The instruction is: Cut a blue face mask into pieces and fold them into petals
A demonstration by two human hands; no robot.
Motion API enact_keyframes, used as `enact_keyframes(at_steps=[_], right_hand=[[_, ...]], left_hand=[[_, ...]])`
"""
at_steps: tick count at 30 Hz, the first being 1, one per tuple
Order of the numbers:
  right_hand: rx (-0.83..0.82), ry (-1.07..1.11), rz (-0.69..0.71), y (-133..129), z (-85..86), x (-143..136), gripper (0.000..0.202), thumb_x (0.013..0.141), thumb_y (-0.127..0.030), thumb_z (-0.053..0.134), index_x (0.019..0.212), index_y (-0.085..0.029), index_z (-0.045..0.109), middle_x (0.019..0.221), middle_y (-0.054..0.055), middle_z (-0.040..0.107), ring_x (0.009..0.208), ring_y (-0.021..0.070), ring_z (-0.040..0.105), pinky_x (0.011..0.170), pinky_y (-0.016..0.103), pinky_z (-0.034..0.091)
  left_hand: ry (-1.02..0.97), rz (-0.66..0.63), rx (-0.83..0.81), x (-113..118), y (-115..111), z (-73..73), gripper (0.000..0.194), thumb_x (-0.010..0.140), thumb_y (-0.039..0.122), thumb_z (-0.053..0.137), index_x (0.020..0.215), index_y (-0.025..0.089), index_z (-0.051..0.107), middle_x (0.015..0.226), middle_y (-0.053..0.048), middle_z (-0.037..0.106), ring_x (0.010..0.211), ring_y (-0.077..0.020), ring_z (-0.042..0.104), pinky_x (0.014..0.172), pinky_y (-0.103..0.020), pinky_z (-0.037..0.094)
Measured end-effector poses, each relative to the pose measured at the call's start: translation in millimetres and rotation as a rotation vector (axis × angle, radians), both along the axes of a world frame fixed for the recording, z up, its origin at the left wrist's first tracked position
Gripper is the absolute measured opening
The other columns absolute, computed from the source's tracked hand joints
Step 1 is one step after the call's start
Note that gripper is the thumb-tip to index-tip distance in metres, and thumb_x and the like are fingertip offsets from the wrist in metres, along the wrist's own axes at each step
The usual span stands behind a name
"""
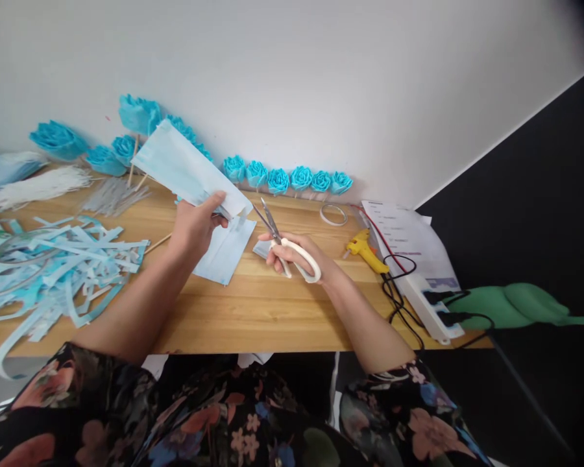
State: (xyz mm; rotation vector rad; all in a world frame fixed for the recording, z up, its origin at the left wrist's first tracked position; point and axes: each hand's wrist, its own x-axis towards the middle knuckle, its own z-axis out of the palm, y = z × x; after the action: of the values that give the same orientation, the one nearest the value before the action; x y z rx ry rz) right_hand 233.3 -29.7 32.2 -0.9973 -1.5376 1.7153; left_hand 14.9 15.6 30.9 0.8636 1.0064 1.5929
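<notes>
Pale-blue sheet (180,162) in the left hand (198,224), scissors (274,231) in the right hand (304,246)

The sheet is raised above the table (272,318), to the left of the scissors, its lower corner just beside their tips; whether they touch, I cannot tell. The left fingers pinch it near that lower end, thumb on top and fingers underneath. The right fingers are wrapped about the white handles, and the blades stand apart with nothing seen between them. A second sheet (226,256) lies on the wood, also left of the scissors.

The sheet looks like thin, soft, layered cloth, so it should weigh next to nothing. It hangs fairly flat here, but would probably bend easily, and its layers might slide over each other under a loose hold. A pinch through all layers near one end, with the thumb clear of the blades, seems the surest hold. The scissors look stiff and heavier; their handles are the safe place to grasp.

Lengthwise, the sheet slants from a far end, well up and left of the scissors, down to the pinched end beside their tips. The scissors' long axis runs from the handles, nearest the wearer, to tips pointing forward and left.
</notes>
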Motion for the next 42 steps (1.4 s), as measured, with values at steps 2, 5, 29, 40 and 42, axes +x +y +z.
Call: enact_keyframes(at_steps=[2,5,29,40,42], right_hand=[[-0.021,-0.024,0.023,0,-0.6,0,0.053,0.080,-0.046,0.074,0.120,-0.013,0.064,0.077,0.003,0.067,0.057,0.0092,0.058,0.049,0.021,0.044],[-0.060,-0.066,0.056,1,-2.1,1,0.055,0.080,-0.047,0.074,0.120,-0.012,0.063,0.076,0.003,0.067,0.056,0.0084,0.057,0.048,0.020,0.043],[0.074,-0.097,0.008,5,-11.8,-2,0.057,0.082,-0.050,0.071,0.127,-0.016,0.060,0.081,0.001,0.065,0.060,0.0083,0.054,0.054,0.021,0.041],[0.089,-0.094,0.012,6,-11.0,-2,0.060,0.080,-0.053,0.072,0.126,-0.016,0.060,0.080,0.001,0.065,0.060,0.0083,0.054,0.052,0.021,0.041],[0.092,-0.098,0.007,5,-10.1,-2,0.059,0.080,-0.053,0.072,0.125,-0.016,0.061,0.079,0.001,0.065,0.059,0.0081,0.054,0.052,0.021,0.042]], left_hand=[[0.000,0.008,0.004,0,0,1.6,0.028,0.066,0.023,0.076,0.087,0.016,0.059,0.076,-0.001,0.066,0.058,-0.0121,0.060,0.042,-0.019,0.041],[-0.017,-0.013,0.021,1,-1,2.7,0.027,0.066,0.023,0.077,0.086,0.015,0.059,0.074,-0.001,0.065,0.058,-0.0119,0.060,0.041,-0.019,0.040],[0.077,-0.229,-0.037,9,-11,2.8,0.024,0.066,0.025,0.079,0.076,0.009,0.065,0.064,-0.006,0.065,0.046,-0.0137,0.058,0.034,-0.021,0.039],[0.084,-0.252,-0.046,11,-12,-0.5,0.022,0.066,0.025,0.081,0.074,0.009,0.068,0.063,-0.008,0.066,0.046,-0.0149,0.058,0.033,-0.022,0.040],[0.100,-0.252,-0.046,11,-12,-0.7,0.022,0.067,0.025,0.080,0.076,0.009,0.068,0.064,-0.008,0.067,0.046,-0.0153,0.059,0.033,-0.022,0.040]])
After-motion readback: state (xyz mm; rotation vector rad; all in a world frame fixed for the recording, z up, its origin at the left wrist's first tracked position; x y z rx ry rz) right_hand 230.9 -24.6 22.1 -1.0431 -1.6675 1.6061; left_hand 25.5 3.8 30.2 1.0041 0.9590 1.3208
